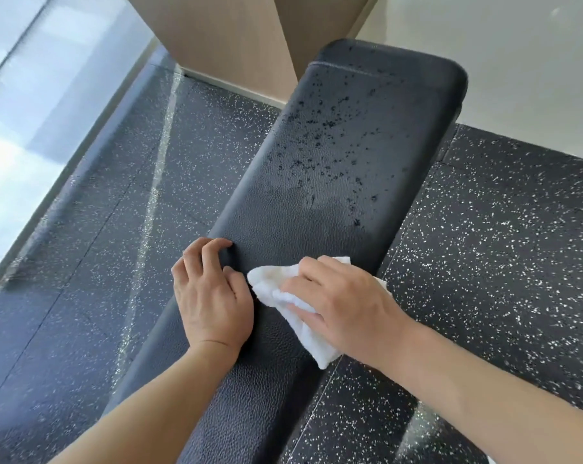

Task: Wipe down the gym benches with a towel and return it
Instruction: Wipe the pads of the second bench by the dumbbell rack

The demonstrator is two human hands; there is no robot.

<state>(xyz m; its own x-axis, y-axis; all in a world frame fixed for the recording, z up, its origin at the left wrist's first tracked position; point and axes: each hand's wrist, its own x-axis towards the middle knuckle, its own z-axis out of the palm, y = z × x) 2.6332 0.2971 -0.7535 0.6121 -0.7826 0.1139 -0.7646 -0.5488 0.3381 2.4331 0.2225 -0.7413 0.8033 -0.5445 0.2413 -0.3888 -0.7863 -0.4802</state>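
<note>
A long black padded gym bench [317, 202] runs from the bottom centre up toward the far wall. Its far half is dotted with dark wet droplets, while the stretch nearer me looks smeared. My right hand [343, 299] lies on a crumpled white towel [276, 286] and presses it onto the bench's near middle, fingers bent over the cloth. My left hand [210, 293] rests on the bench's left edge beside the towel, its fingers curled over the rim of the pad.
Black rubber flooring with white speckles [501, 262] surrounds the bench on both sides. A beige wooden column [236, 38] and a white wall [517, 61] stand at the bench's far end. A glass wall or window [32, 112] runs along the left.
</note>
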